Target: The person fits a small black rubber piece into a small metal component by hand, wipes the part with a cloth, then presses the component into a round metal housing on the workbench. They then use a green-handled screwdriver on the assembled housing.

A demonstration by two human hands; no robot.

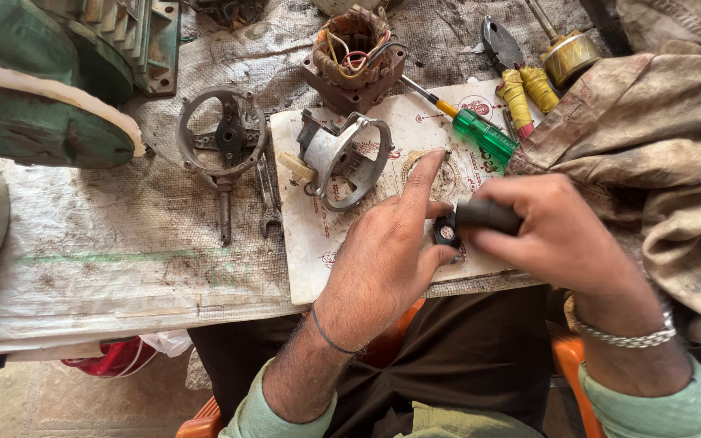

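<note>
Nearest the camera: two forearms in pale green sleeves, a thin band on the left wrist, a metal chain bracelet (620, 334) on the right. Left hand (383, 251) half open, forefinger stretched straight out away from the body and resting on the white board (310, 251), thumb and remaining fingers pinched on a small black part (446, 233) with a round pale metal centre. Right hand (557, 235) closed in a fist round a black handle (487, 214). Handle's long axis lay roughly level across the view, its free end pointing toward the left hand and touching the small black part. One handle, one small part, both just above the near edge of the board, between the two hands. Handle looked smooth, dark and rounded; whatever tip it carries hidden behind the part.

Farther on the board: one grey metal housing (342, 154) with an open ring, and one green-handled screwdriver (476, 130), lying slantwise with its shaft pointing up and left. Beside the board to the left, on a stained woven sheet (123, 243): one round metal bracket (222, 138) with spokes and one small spanner (269, 207).

Farthest back: one motor winding (354, 57) with copper coils and coloured wires, one pair of pliers (517, 73) with yellow grips, and a brass-coloured round piece (569, 57). Green machine casing (50, 81) at top left; grimy cloth (675, 138) heaped at the right.
</note>
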